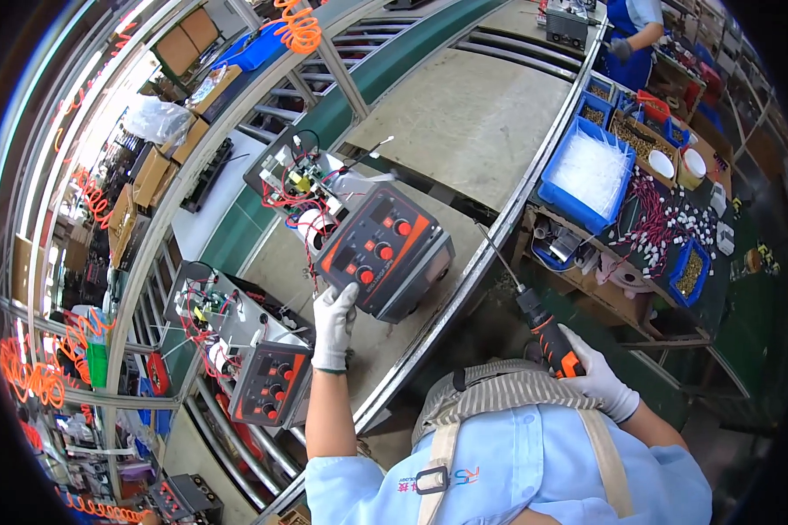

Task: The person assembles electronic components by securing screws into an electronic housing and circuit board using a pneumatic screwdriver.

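Observation:
In front of me on the conveyor stands an open electrical machine (385, 249), with a dark front panel, orange trim and three orange-red knobs. Its cover is off, and red wires and a circuit board (299, 179) show behind the panel. My left hand (334, 325), in a white glove, grips the near left corner of the panel. In my gloved right hand (597, 374) is a black and orange power screwdriver (550, 339), held beside my waist. Its long thin bit (499, 254) points up and left toward the conveyor rail, apart from the machine.
A second similar machine (271, 385) stands to the left on the rollers. At right, a bench holds a blue bin (587, 175) of clear-white pieces, red wires (646, 206) and a small blue tray (690, 271). Another person (635, 39) stands at the far right. An orange coiled hose (298, 26) hangs overhead.

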